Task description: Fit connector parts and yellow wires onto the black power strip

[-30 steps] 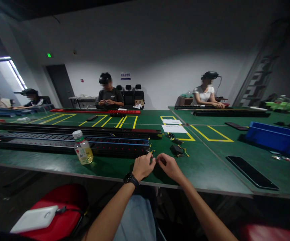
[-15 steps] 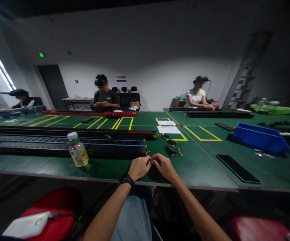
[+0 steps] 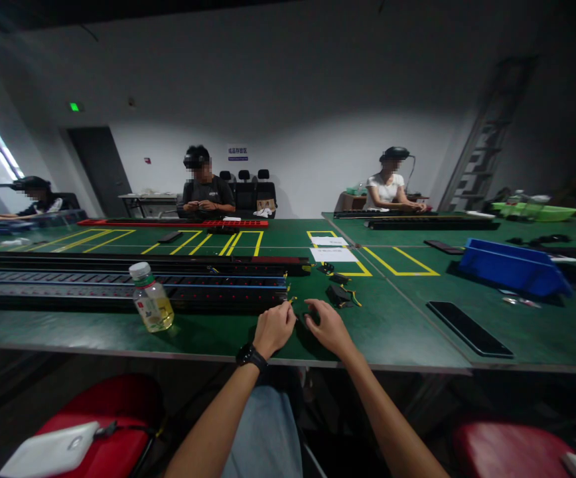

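Note:
My left hand, with a black watch on its wrist, is closed at the right end of a long black strip. Its fingertips are pressed together beside short yellow-green wires at that end. What they pinch, if anything, is too small to make out. Just to the right, my right hand hovers low over the green table, thumb and fingers curved and apart, with nothing visible between them. Beyond it lies a small black part with a yellow-green wire.
A drink bottle stands at left before the strips. To the right are a phone and a blue bin. White papers lie ahead. Across the table sit co-workers, one in dark clothes and one in white.
My hands, whose fingertips met before, have come apart. The left fingers have shifted slightly left toward the strip's end, and the right fingers have opened. The view has turned slightly.

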Demonstrator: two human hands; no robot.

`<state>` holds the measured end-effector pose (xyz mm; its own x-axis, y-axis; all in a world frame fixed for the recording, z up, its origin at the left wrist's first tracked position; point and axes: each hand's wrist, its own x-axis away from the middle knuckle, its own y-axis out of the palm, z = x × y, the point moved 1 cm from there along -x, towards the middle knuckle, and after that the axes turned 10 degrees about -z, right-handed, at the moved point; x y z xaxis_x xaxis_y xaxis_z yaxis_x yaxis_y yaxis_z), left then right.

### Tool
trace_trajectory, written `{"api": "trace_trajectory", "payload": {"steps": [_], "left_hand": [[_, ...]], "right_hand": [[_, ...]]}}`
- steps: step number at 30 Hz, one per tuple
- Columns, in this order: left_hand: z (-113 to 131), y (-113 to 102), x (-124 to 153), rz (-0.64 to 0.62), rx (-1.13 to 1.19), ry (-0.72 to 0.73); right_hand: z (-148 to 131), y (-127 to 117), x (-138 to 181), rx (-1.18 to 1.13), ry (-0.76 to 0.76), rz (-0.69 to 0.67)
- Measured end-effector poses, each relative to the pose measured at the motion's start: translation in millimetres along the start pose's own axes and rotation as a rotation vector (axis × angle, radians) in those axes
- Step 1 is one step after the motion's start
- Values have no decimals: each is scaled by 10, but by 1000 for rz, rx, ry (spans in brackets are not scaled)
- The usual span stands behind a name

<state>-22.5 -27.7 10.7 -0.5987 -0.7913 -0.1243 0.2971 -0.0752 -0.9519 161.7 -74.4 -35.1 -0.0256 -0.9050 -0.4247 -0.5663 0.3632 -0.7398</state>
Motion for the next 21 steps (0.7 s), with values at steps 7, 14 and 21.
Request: {"api": "trace_trajectory", "payload": {"steps": [7,14,21], "left_hand": [[7,-15,-5,-42,-23,-48],[42,-47,3,-88,-67,-84],[60,-67,2,-97,-62,-84]], "right_hand": [[-3,6,-11,211,55,-116],[-42,-31,-5,223,65,-146],[-44,-32,-10,219,75,-145]]}}
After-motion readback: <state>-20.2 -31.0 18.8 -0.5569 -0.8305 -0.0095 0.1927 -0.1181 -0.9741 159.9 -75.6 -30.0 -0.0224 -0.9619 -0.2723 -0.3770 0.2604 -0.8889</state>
